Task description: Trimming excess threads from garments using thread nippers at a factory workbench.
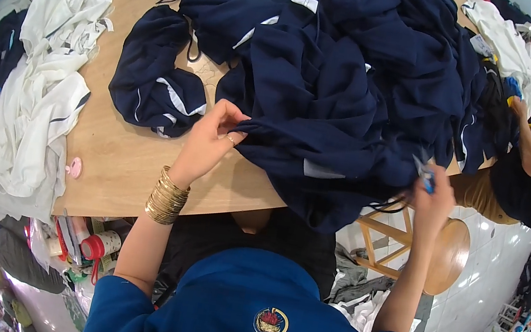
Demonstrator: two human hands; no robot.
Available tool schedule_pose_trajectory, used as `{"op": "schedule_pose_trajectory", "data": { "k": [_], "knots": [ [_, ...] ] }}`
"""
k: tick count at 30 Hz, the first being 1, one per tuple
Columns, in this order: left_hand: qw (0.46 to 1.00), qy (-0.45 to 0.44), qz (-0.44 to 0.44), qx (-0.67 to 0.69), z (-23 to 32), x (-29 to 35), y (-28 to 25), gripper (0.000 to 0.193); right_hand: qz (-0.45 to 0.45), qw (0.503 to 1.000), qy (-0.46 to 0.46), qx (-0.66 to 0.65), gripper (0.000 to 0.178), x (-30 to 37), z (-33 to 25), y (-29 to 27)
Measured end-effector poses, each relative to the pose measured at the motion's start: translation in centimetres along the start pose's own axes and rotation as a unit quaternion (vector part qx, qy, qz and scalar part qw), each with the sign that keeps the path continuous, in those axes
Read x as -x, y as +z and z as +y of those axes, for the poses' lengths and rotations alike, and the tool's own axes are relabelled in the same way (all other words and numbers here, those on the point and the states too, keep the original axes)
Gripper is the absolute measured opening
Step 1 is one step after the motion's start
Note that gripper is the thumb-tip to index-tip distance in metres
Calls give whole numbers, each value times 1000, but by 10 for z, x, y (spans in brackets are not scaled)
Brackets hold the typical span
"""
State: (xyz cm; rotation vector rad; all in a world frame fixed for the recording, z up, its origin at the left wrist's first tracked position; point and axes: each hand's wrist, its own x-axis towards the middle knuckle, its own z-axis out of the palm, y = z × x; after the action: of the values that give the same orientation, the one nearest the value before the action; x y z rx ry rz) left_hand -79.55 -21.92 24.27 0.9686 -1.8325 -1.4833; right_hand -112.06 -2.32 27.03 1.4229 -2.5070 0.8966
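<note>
My left hand, with several gold bangles at the wrist and a ring, pinches the edge of a navy garment near the table's front edge. The cloth lies bunched in folds, and part of it hangs over that edge. In my right hand is a pair of thread snips with blue handles, blurred by motion, blades pointing up and left. The snips are at the right side of the garment, close to its folds. Whether the blades touch the cloth I cannot tell.
More navy garments with white trim are heaped behind, and one navy piece lies at left. White garments drape over the wooden table's left side. A wooden stool stands at right, near a co-worker's arm.
</note>
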Motion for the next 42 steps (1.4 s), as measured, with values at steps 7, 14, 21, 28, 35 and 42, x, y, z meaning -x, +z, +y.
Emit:
{"op": "schedule_pose_trajectory", "data": {
  "k": [7, 14, 21, 28, 35, 42],
  "knots": [
    [996, -45, -27, 77, -5, 11, 13, 16, -93, 963, 143, -207, 21, -4, -5, -6],
    [990, -100, -47, 91, 0, 14, 14, 14, -119, 960, -8, -252, 21, -5, -63, -2],
    [985, -94, -36, 139, 14, 14, 19, 18, -200, 957, -30, -207, 33, 22, -84, 53],
    [969, -103, -63, 213, 26, 12, 21, 29, -239, 798, 157, -530, 22, 0, -94, 16],
    [982, -32, -121, 145, 31, 7, 16, 35, -248, 742, 250, -571, 19, 6, -97, -7],
    [967, 125, -219, 35, 74, -2, 29, 60, -317, 781, 124, -524, 10, 1, -109, -8]
  ]
}}
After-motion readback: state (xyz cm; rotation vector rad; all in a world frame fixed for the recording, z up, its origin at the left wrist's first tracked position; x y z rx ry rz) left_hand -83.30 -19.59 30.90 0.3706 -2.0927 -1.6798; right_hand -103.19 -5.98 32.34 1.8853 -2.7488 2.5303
